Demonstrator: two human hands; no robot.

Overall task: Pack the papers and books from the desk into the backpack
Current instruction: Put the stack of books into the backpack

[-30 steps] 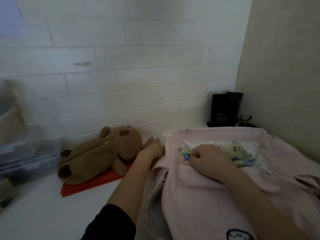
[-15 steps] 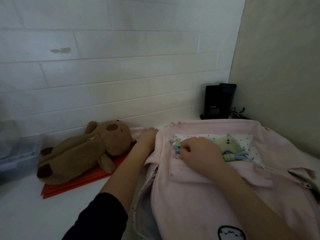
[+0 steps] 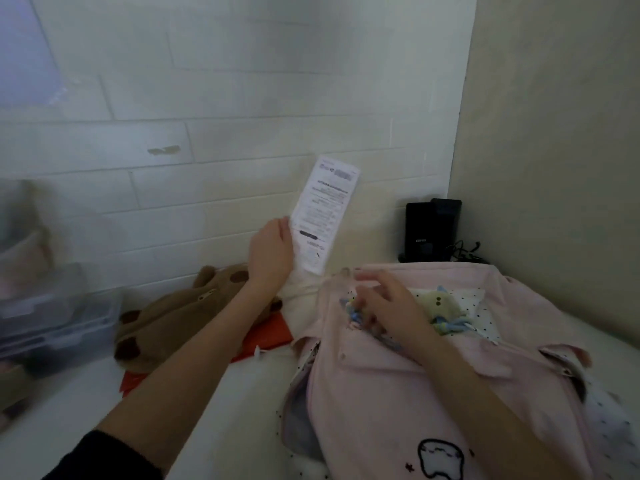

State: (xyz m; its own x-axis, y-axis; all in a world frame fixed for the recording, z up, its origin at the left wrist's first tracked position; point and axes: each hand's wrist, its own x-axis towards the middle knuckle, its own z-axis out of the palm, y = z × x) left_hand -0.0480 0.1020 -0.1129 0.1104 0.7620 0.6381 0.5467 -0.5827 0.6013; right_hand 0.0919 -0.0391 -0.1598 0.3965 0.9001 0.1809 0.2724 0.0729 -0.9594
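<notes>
My left hand holds a folded white printed paper upright in the air, above the desk and just left of the backpack's top edge. The pink backpack lies flat on the desk at the right, its side zip partly open and showing a dotted lining. My right hand rests on the backpack's front pocket, fingers spread over a small blue-and-pink charm. An orange folder lies flat on the desk under a plush toy, left of the backpack.
A brown plush bear lies on the orange folder. A clear plastic storage box stands at the left. A black device with cables sits in the back corner. A pale green plush charm lies on the backpack.
My left hand has risen from behind the backpack's top edge, now holding the white paper up. My right hand's fingers have loosened and spread over the charm. The view has tilted upward.
</notes>
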